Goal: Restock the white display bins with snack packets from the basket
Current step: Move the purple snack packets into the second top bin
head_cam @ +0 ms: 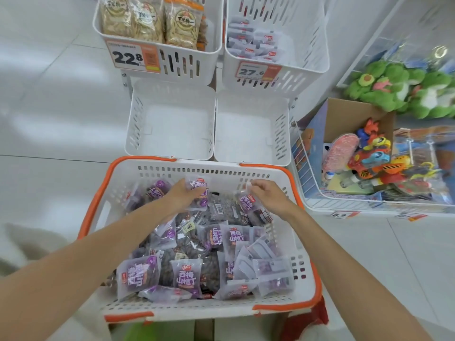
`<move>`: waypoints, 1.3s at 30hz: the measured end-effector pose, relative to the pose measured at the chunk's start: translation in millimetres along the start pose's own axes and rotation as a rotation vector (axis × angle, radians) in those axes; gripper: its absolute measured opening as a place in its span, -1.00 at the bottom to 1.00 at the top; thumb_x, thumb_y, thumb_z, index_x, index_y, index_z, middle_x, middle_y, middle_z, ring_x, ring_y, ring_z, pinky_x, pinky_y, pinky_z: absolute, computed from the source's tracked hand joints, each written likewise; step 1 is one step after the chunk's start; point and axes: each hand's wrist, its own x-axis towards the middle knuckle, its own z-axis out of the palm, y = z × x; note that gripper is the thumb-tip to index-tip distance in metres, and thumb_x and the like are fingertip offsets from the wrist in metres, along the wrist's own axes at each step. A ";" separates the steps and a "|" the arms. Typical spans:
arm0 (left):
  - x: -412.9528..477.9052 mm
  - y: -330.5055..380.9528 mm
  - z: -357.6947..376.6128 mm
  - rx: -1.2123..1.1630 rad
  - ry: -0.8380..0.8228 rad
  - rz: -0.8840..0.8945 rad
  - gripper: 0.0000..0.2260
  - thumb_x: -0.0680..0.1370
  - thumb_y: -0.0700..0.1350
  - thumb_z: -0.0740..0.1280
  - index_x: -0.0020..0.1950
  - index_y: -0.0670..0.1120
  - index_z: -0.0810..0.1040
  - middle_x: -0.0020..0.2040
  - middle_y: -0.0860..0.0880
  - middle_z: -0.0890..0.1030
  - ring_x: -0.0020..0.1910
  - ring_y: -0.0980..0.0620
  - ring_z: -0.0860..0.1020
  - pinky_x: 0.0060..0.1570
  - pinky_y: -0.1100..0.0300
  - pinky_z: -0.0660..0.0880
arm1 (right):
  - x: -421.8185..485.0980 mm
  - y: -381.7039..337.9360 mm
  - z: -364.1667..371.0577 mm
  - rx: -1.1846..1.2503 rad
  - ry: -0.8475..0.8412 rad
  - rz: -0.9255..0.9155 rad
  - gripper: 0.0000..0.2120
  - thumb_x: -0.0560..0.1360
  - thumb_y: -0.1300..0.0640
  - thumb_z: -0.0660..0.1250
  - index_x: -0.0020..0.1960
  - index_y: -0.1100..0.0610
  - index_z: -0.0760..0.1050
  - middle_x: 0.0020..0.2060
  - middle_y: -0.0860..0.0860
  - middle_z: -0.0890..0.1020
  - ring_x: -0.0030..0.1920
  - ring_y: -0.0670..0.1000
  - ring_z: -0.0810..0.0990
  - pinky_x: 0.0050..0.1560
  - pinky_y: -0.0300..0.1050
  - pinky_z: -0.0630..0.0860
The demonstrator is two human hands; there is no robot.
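Observation:
A white basket with an orange rim (305,274) sits low in front of me, full of several purple and white snack packets (186,276). My left hand (181,196) grips one purple packet (199,187) near the basket's far wall. My right hand (267,194) pinches the top edge of another purple packet (248,203) beside it. Just beyond the basket stand two empty white display bins, one on the left (170,129) and one on the right (251,134).
Above them, an upper left bin (211,57) holds bags of seeds behind a 22.8 price tag. The upper right bin (317,55) holds white packets. To the right, a wire bin (305,168) holds toys and green plush toys (394,87). White floor tiles lie to the left.

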 end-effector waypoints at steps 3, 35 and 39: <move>-7.3 14.4 2.7 -0.109 -0.069 -0.032 -0.40 0.43 0.29 0.39 0.24 -0.12 0.40 0.12 -0.06 0.58 0.15 -0.04 0.56 0.35 -0.07 0.40 | -7.6 -42.4 -0.2 0.096 -0.094 -0.067 -0.63 0.67 0.05 0.14 0.12 0.31 0.59 0.06 0.10 0.67 0.10 0.05 0.64 0.17 0.09 0.54; -2.6 194.9 -22.5 0.370 -0.441 0.702 -0.78 0.41 -0.46 0.45 -0.07 -0.21 0.56 -0.17 -0.15 0.61 -0.20 -0.01 0.58 -0.14 0.18 0.52 | 20.5 -184.3 -83.9 -0.178 -0.083 -0.353 -0.56 0.29 0.07 0.63 0.03 0.08 0.46 -0.13 0.02 0.60 -0.23 0.01 0.60 -0.21 -0.02 0.58; 15.1 236.4 -32.5 0.281 -0.442 0.705 -0.72 0.41 -0.43 0.49 0.04 -0.35 0.48 -0.10 -0.34 0.56 -0.13 -0.12 0.58 -0.07 0.01 0.59 | 34.5 -213.0 -117.1 -0.092 -0.105 -0.361 -0.59 0.38 0.16 0.57 0.16 0.13 0.51 -0.08 0.02 0.66 -0.16 -0.04 0.66 -0.15 -0.14 0.60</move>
